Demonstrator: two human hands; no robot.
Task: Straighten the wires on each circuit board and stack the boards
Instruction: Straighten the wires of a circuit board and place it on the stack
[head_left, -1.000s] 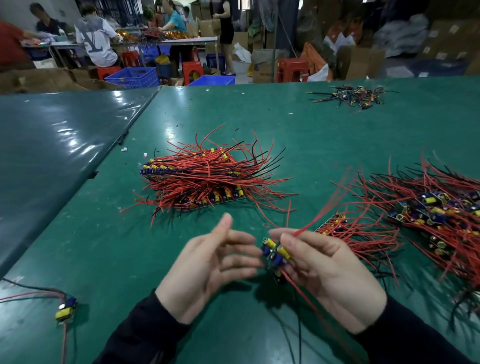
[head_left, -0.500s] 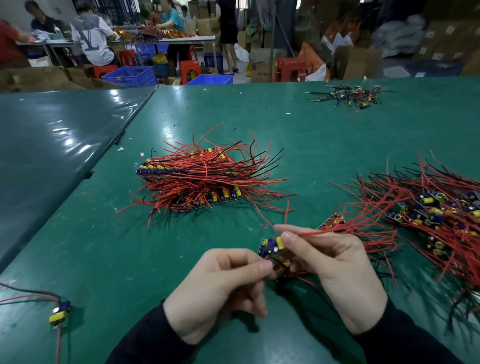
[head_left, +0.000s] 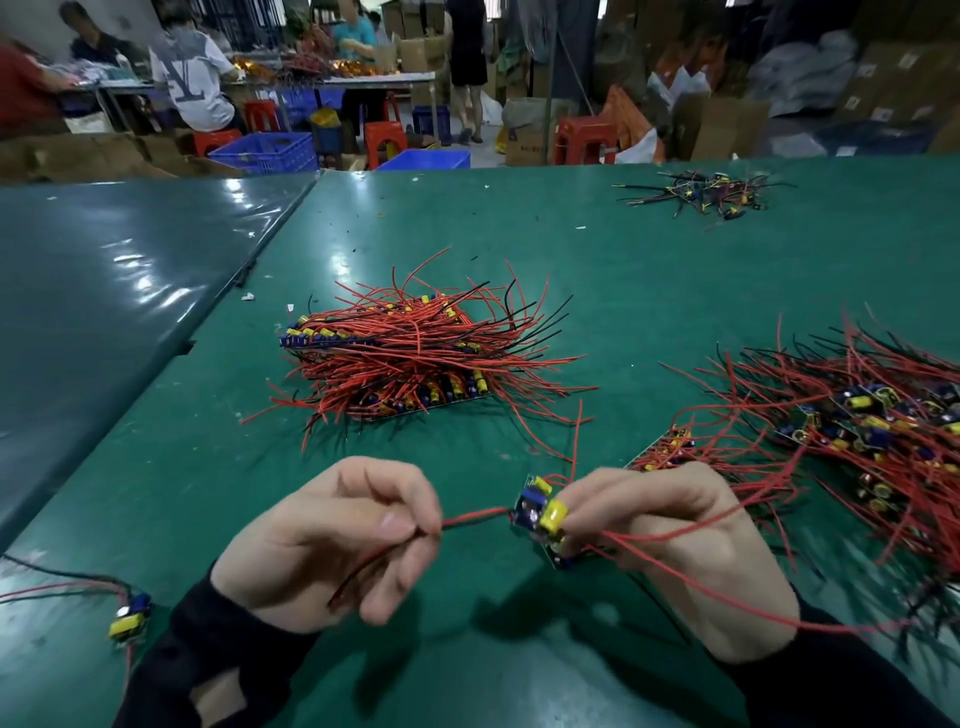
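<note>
Wires (head_left: 475, 519) now stretched taut between the hands: half a sec ago the left hand (head_left: 337, 540) was closed right up against the board, and it has since slid out leftward w/ the red and black pair pinched between thumb and curled fingers. That reads as the straightening stroke under way on this side; the stack step for this board isn't done yet.

Board (head_left: 537, 519) sits just left of the right hand (head_left: 675, 551), held off the table (head_left: 649, 270) by the fingertips gripping its far edge; fingers curled round it. Board's long axis runs roughly near-to-far, tilted, parts side w/ yellow and blue bits facing left and up. Pulled wires run approx. horizontal from its left edge; other red leads trail over the right hand toward the wrist.

Stacked pile (head_left: 410, 358) lies beyond the left hand; loose heap (head_left: 857, 415) beyond the right.
</note>
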